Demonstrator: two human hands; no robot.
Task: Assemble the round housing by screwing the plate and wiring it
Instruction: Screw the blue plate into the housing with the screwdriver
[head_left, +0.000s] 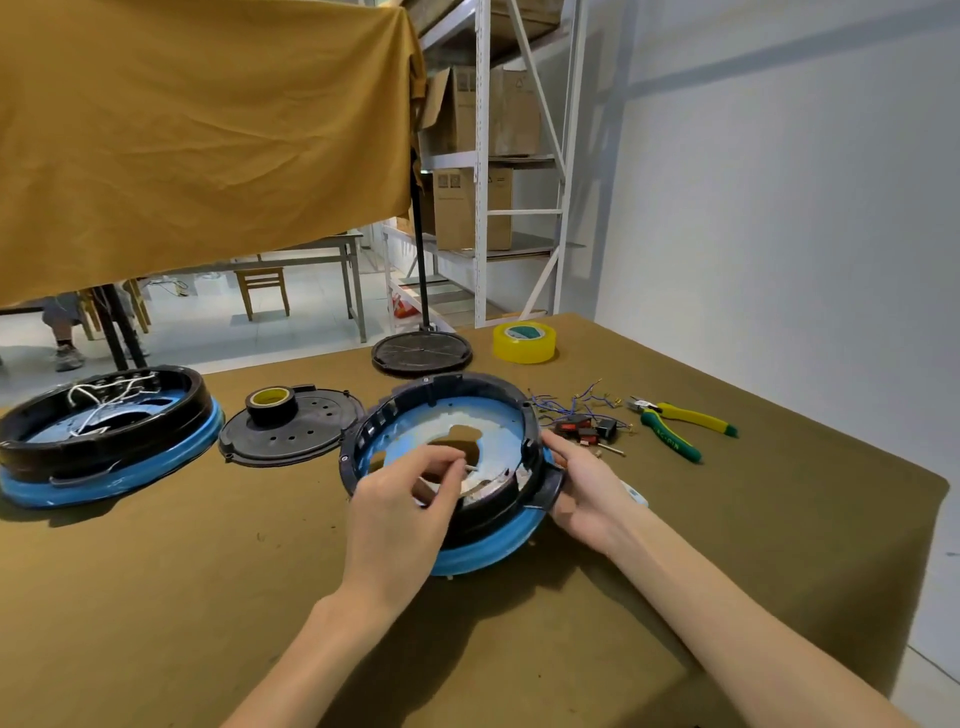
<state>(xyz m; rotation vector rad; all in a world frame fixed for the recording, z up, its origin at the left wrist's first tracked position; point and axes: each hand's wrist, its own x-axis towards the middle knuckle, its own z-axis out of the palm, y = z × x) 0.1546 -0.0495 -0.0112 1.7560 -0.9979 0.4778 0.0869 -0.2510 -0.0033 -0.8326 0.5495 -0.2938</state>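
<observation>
I am tilting the housing (457, 410) up off the table (208, 571), its open side facing me, so the black ring and blue band are resting on their near lower edge. My right hand (582, 493) is gripping the rim on the right, by the black tab, fingers curled behind it and thumb lying along the top of the ring. My left hand (400, 514) is reaching in over the near rim, thumb and forefinger pressed together and pinching a small pale screw (470, 468) just above the metal plate (488, 486) at the bottom of the blue interior. Whether the screw tip is touching the plate I cannot tell.

A second housing (104, 441) with white wires inside is sitting well to the left. Between the two, a black cover (296, 431) is lying flat with a dark tape roll (271, 402) standing on it. Behind my housing, a round black base (422, 353) is holding a pole, and a yellow tape roll (524, 342) is sitting near it on the right. To the right of my housing, a tangle of blue wires (566, 402) and small black and red switches (584, 430) are lying close together, and green-and-yellow pliers (675, 426) are lying just beyond them.
</observation>
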